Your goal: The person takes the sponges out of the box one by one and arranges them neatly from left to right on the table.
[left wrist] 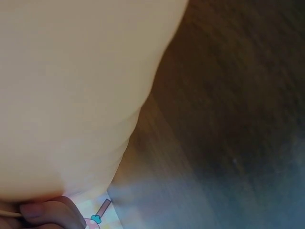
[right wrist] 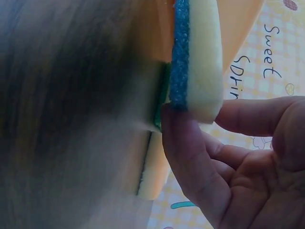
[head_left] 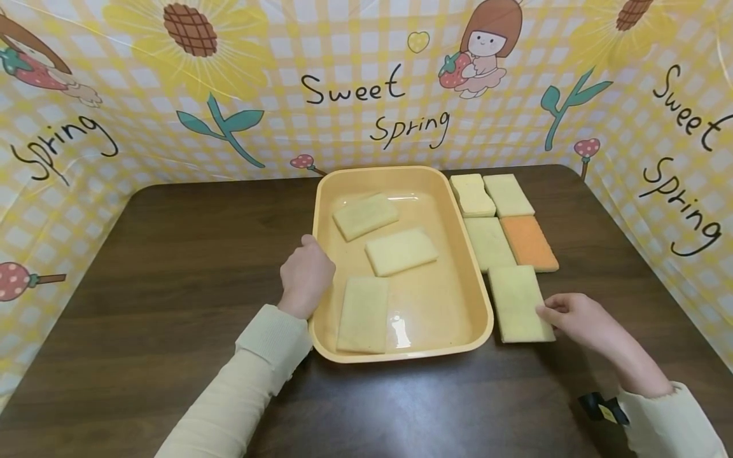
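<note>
A pale yellow sponge (head_left: 520, 306) is pinched at its right edge between the thumb and fingers of my right hand (head_left: 584, 321). In the right wrist view this sponge (right wrist: 202, 57) shows a dark blue scouring layer and is held above the table. My left hand (head_left: 306, 277) grips the left rim of a yellow tray (head_left: 481, 305). Its curled fingers (left wrist: 50, 214) show only in part in the left wrist view. Inside the tray lie three pale sponges: one at the back (head_left: 366, 216), one in the middle (head_left: 401, 251) and one at the front left (head_left: 363, 315).
Right of the tray, several sponges lie side by side: a wavy-edged one (head_left: 473, 195), a pale one (head_left: 508, 195), another pale one (head_left: 488, 243) and an orange one (head_left: 529, 243). Beneath everything is a dark wooden table (head_left: 189, 267). A patterned yellow cloth (head_left: 343, 38) surrounds it.
</note>
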Tool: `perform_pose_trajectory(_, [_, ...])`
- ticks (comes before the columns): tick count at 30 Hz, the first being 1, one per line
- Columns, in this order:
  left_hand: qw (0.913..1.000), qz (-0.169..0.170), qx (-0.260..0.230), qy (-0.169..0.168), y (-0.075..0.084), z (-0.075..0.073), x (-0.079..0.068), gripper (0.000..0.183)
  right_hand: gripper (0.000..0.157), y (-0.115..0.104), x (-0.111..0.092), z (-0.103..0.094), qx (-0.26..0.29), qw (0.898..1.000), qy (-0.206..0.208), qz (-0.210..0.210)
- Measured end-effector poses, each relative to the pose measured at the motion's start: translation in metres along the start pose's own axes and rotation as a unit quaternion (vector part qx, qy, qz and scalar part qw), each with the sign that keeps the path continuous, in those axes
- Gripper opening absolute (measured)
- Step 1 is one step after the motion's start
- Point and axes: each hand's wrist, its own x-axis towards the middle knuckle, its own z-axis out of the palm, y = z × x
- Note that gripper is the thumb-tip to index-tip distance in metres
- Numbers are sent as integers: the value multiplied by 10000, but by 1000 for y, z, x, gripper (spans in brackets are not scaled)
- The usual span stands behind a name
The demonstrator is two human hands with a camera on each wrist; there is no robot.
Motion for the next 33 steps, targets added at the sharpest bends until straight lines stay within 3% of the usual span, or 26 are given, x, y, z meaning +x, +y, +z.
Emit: perform_pose_trajectory(33, [9999,43,67,140,0,2,0,16,33,5,15,11,613,9977,-280,46])
